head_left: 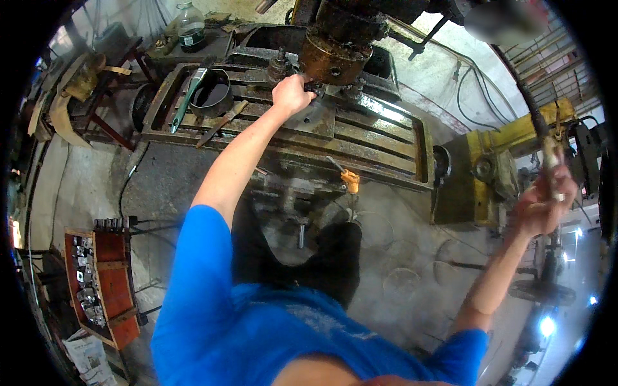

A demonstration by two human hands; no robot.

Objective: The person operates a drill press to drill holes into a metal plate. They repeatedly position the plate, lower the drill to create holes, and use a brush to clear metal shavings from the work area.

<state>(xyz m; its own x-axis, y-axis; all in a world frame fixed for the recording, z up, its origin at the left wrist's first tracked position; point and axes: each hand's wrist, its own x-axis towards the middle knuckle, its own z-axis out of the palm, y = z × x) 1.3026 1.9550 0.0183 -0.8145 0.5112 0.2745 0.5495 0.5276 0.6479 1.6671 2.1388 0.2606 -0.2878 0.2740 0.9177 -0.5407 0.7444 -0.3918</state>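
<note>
2 hands: left (291,94) at workpiece (317,117); right (541,206) gripping lever (532,106).

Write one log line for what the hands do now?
left hand: on workpiece under drill head | right hand: grips lever | table: slotted

We see a dull, oil-dark metal bench (360,138) with slotted ribs, glossy only where light strikes. The rusty brown chuck (335,58) above it looks rough. Our left hand (291,93) touches a dark metal part there; our right hand (541,206) grips a worn, matt lever (534,109). The bottle (191,27) is clear plastic, the crate (112,289) red-painted wood, the floor (412,257) dusty concrete.
</note>
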